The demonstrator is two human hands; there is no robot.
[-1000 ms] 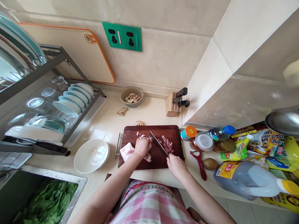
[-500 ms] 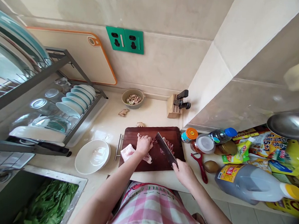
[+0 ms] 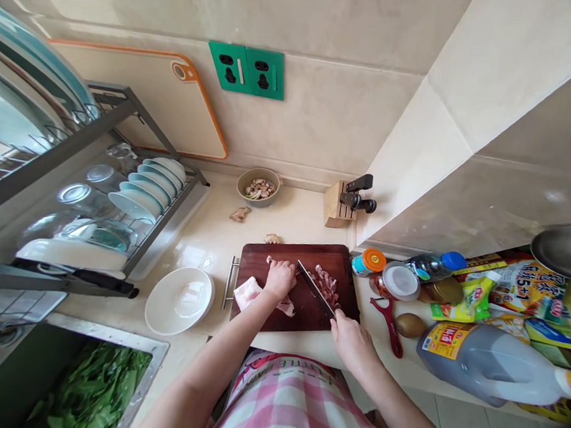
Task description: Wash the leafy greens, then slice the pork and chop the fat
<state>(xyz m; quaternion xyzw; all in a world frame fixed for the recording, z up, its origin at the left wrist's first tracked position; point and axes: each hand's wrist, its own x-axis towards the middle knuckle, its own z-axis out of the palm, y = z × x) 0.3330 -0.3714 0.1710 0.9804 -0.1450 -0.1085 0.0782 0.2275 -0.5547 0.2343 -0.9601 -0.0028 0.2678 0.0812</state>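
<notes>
My right hand (image 3: 350, 336) is wrapped around the handle of a kitchen knife (image 3: 315, 289), its dark blade slanting up and left across the dark wooden cutting board (image 3: 302, 319). Curled fingers of my left hand (image 3: 281, 279) press a piece of raw meat (image 3: 287, 307) onto the board, just left of the blade; much of that meat is hidden under the hand. Sliced meat (image 3: 327, 282) lies in a loose heap right of the knife. A pale slab of fat or skin (image 3: 247, 293) rests at the board's left side, partly behind my left forearm.
Left of the board stands a white bowl (image 3: 180, 301), near a sink (image 3: 158, 355) holding leafy greens. Behind are a strainer bowl (image 3: 258, 199), ginger (image 3: 240, 214) and a knife block (image 3: 339, 205). A red peeler (image 3: 392, 329), jars and a large jug (image 3: 490, 365) crowd the right.
The knife blade has turned more edge-on, and more of the sliced meat shows beside it. My left hand keeps its hold on the meat. The camera view has shifted slightly.
</notes>
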